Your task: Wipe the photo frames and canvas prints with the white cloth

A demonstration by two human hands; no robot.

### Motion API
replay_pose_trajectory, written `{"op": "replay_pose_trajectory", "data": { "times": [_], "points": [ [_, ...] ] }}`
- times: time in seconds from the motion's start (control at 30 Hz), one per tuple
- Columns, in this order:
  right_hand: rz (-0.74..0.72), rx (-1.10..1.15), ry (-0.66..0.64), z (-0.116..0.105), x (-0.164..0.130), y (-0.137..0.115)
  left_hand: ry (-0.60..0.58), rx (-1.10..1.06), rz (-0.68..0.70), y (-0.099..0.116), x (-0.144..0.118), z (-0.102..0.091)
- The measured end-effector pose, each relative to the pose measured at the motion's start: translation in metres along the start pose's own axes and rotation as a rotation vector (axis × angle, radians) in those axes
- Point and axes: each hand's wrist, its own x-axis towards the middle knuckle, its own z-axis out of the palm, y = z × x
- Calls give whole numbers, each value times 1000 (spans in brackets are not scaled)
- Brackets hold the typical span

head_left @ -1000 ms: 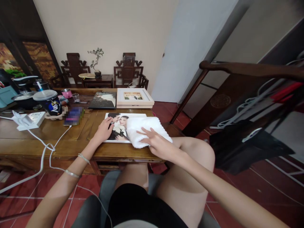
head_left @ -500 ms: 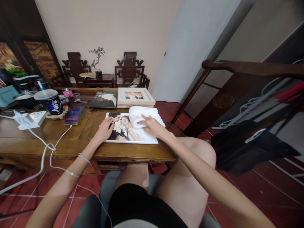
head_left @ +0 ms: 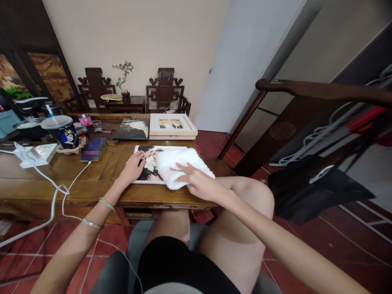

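Note:
A photo panel (head_left: pixel 150 169) with a white edge, printed with a couple, lies flat at the front of the wooden table. My left hand (head_left: pixel 133 166) rests on its left side, fingers stretched out, holding nothing. Over the panel's right part, a fluffy white towel (head_left: pixel 183 157) is spread and hides much of the picture. My right hand (head_left: pixel 196 179) presses on the towel near its front edge, with some fingers extended and some curled against it. The towel's front edge reaches over the panel's near edge.
Behind the panel lie a dark photo board (head_left: pixel 133 128) and a light framed picture (head_left: pixel 173 126). To the left are a phone (head_left: pixel 93 149) on a cable, a lidded cup (head_left: pixel 64 132), a power strip (head_left: pixel 43 155) and a small glass (head_left: pixel 96 125). A wooden chair (head_left: pixel 283 126) stands right.
My right hand has brought the towel toward me and slightly left, from the panel's upper right to its front edge. The left hand stays on the panel. The view shifts slightly.

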Motion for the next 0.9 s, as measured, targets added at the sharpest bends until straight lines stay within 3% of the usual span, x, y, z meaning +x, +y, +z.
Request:
{"op": "replay_pose_trajectory", "data": {
  "times": [0.13, 0.23, 0.33, 0.5, 0.6, 0.73, 0.9],
  "points": [
    [145, -25, 49, 1, 24, 32, -3, 1, 8, -1, 0, -1],
    [239, -81, 62, 3, 37, 39, -3, 4, 8, -1, 1, 0],
    [213, -127, 47, 6, 36, 15, 4, -8, -1, -2, 2, 3],
    [50, -93, -40, 12, 18, -50, 12, -33, 3, -4, 2, 3],
    [-41, -37, -64, 13, 14, -66, -9, -32, 17, -3, 1, 0],
    [-43, 8, -6, 11, 15, -49, -24, -11, 16, -2, 1, -1],
    [118, -23, 69, 8, 12, 3, 5, -9, 10, -3, 1, 2]
  ]
}}
